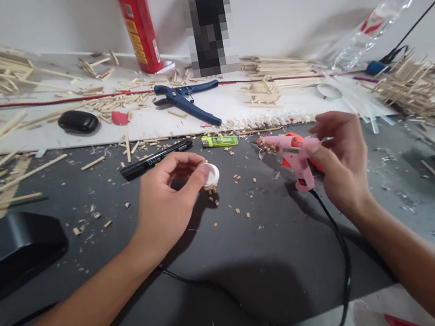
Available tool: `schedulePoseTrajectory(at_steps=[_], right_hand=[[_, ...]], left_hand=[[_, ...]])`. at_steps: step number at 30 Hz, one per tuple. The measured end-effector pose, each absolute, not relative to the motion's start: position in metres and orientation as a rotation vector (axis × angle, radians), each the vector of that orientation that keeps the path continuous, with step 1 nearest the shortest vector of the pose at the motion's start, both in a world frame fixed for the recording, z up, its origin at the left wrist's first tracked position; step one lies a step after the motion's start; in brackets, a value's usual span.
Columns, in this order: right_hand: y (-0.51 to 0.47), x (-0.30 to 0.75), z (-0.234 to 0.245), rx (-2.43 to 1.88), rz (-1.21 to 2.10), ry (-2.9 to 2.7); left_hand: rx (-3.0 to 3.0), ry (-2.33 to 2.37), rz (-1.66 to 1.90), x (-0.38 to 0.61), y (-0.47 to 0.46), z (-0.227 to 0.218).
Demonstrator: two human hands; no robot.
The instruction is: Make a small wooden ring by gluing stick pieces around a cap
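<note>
Pink glue gun [295,158]: R of ctr, long axis L–R, tip twd white disc [213,174].
R hand [342,164]: nearer, at gun's rear; can't tell if gripping.
L hand [168,196]: well apart, pinching disc mid-frame.

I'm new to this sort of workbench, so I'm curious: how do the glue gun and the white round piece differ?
The glue gun is mostly pink with orange parts, while the white round piece looks plain white. The glue gun is clearly larger than the white round piece. A black cord leaves the glue gun; none shows on the white round piece. Both have a hand at them.
</note>
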State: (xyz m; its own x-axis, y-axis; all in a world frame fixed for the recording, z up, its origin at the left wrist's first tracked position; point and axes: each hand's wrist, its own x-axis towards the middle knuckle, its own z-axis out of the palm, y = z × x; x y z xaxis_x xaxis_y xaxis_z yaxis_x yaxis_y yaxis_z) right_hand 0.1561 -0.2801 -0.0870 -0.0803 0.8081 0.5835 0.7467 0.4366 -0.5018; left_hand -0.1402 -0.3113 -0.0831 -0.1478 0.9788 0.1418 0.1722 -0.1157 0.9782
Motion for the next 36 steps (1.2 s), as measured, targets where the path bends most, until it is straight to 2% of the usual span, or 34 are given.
schedulePoseTrajectory(at_steps=[3,6,9,13,20,32,34,36], right_hand=[[-0.293,0.143,-0.073,-1.158,-0.25,-1.732],[-0.309,0.124,-0.055,-0.913,-0.388,-2.007],[-0.321,0.107,-0.043,-0.987,-0.165,-2.266],[-0.322,0.087,-0.038,-1.533,0.164,-2.577],[-0.31,0.069,-0.042,-1.815,0.053,-2.676],[-0.304,0.078,-0.054,-1.769,0.231,-2.541],[-0.309,0.078,-0.05,-1.663,0.445,-2.362],[-0.315,0.078,-0.045,-1.438,0.821,-2.056]], left_hand=[[1.306,1.363,1.388,-0.141,-0.31,-0.085],[1.292,1.341,1.417,-0.143,-0.308,-0.088],[1.292,1.323,1.427,-0.145,-0.307,-0.089],[1.323,1.316,1.403,-0.144,-0.308,-0.087],[1.397,1.326,1.347,-0.142,-0.312,-0.084],[1.47,1.364,1.283,-0.141,-0.32,-0.077],[1.522,1.371,1.288,-0.141,-0.323,-0.076],[1.581,1.365,1.307,-0.14,-0.327,-0.074]])
